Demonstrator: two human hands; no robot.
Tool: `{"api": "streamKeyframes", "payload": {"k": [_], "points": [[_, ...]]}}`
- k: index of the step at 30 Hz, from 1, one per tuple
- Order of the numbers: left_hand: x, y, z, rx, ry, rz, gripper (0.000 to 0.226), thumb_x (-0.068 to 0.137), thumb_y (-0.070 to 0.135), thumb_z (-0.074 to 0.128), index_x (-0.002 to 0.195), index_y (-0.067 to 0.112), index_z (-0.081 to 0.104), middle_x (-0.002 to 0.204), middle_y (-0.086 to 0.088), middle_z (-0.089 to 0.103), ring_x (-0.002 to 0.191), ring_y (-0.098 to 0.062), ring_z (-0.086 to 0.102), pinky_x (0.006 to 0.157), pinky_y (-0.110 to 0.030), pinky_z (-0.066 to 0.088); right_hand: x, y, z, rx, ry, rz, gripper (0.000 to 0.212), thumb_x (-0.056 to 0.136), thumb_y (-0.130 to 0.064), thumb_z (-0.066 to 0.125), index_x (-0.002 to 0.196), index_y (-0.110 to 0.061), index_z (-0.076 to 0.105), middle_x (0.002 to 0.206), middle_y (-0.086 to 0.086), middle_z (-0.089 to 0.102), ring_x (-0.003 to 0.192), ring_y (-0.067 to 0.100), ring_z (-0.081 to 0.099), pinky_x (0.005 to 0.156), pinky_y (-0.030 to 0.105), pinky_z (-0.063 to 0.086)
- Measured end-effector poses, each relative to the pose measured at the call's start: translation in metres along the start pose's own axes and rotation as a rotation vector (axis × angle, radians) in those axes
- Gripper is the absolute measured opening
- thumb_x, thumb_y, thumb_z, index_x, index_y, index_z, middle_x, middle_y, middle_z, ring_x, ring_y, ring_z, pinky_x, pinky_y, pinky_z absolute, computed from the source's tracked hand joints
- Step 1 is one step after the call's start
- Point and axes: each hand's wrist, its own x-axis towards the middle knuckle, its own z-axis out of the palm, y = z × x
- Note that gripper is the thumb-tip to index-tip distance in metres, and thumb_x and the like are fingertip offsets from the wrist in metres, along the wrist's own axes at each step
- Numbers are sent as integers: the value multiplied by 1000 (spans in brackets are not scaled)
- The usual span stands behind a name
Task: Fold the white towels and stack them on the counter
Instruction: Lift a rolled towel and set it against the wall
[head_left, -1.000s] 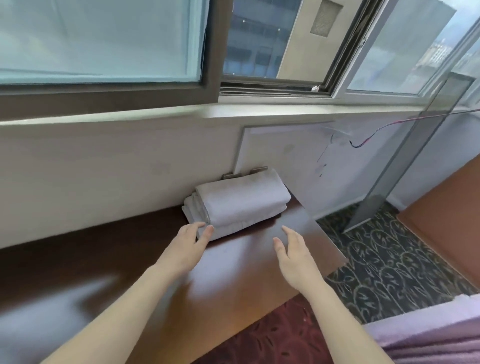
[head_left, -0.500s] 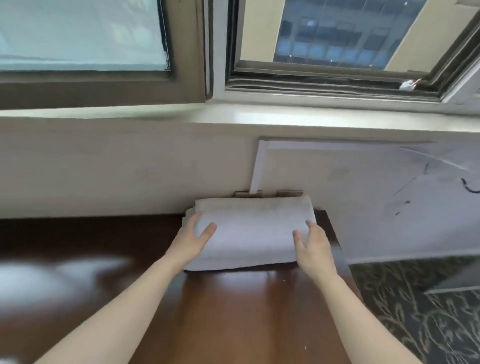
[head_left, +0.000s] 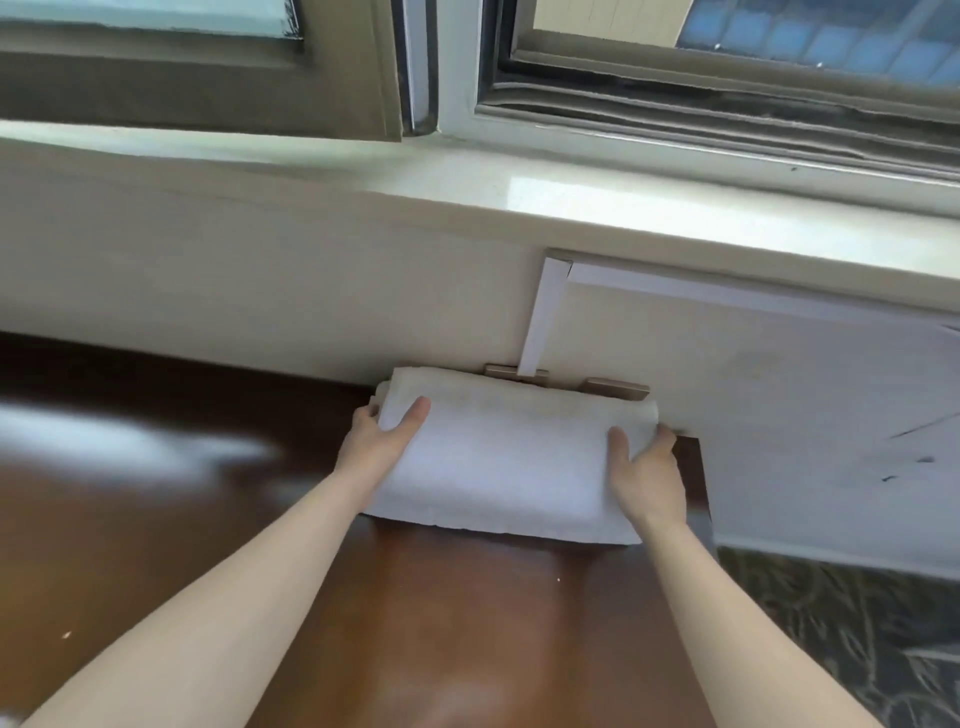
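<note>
The stack of folded white towels (head_left: 509, 457) lay on the far right part of the dark wooden counter (head_left: 441, 623), its back edge against the cream wall (head_left: 260, 291) and its right end near the counter's right edge. From above it read as one smooth white block. A hint of a second layer showed at its left end, but how many towels it held could not be made out. The left hand (head_left: 376, 441) gripped the stack's left end, thumb laid on top and fingers wrapped round the side, mostly hidden behind the cloth. The right hand (head_left: 647, 467) held the right end in the same way, thumb on the top face and fingers curled over the end, their tips out of sight. Both bare forearms were cut off at the bottom edge. Just behind the towels, two small metal brackets (head_left: 615, 388) sat at the foot of the wall, their lower parts hidden by the stack. A white panel (head_left: 779, 415) leaned on the wall to the right, its far end cut off, with faint dark marks too smeared to read. Above ran a pale windowsill (head_left: 519, 182) and the window frames (head_left: 337, 93). Patterned carpet (head_left: 831, 623) showed at lower right, blurred.
</note>
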Motion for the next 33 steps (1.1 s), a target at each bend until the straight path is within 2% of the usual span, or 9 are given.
{"api": "streamKeyframes", "payload": {"k": [4,6,9,11,17,20,22,28,33], "points": [[2,6,8,-12,20,-115,118,67,83,64,151,7,31,149,-3,42,136,-26,41,109,-38,36,5,4,3,-45,34,5,69,97,-53,45,146,-8,26,136,22,51,116,44,55,89,49,46],[2,9,10,2,37,-121,116,64,84,65,144,4,39,139,-1,50,125,-24,47,100,-34,39,6,4,4,-45,64,7,67,97,-54,44,144,-8,29,132,23,53,115,45,55,88,49,46],[0,14,7,-15,38,-100,122,41,96,65,126,9,57,118,3,64,106,-19,60,96,-34,48,7,1,0,28,80,46,62,99,-52,40,141,-7,32,126,24,57,110,44,57,78,42,41],[-2,17,4,-26,26,-76,125,29,98,66,123,15,62,116,4,67,105,-19,64,97,-39,52,5,-3,-5,58,92,50,60,99,-53,40,137,-6,35,122,24,58,107,44,57,75,40,39],[-23,20,-26,-88,-14,-4,86,42,86,75,97,22,71,94,5,76,90,-21,72,90,-44,57,-22,-31,-8,34,126,-17,55,99,-53,39,126,-5,40,113,22,61,103,42,58,73,40,39],[-33,10,-66,-139,13,11,82,44,84,75,96,20,72,92,4,77,88,-22,73,89,-45,58,-51,-57,0,68,127,-76,55,99,-51,42,128,-4,39,116,21,61,102,40,57,74,38,36],[-42,0,-97,-180,40,22,81,46,83,75,96,20,72,93,2,76,89,-22,73,90,-45,57,-75,-77,12,101,110,-121,48,99,-50,44,120,-8,40,110,16,60,89,33,53,73,37,36],[-69,-56,-229,-291,170,91,46,78,70,66,84,24,63,89,5,64,82,-12,58,82,-33,45,-166,-154,87,93,12,-261,41,98,-53,42,110,-15,37,95,4,54,87,29,50,74,40,40],[-94,-125,-375,-313,323,58,63,68,82,64,84,21,61,96,-2,67,98,-27,63,97,-43,50,-272,-222,182,149,-96,-349,40,98,-54,41,107,-16,41,91,1,56,86,26,52,75,39,42]]}}
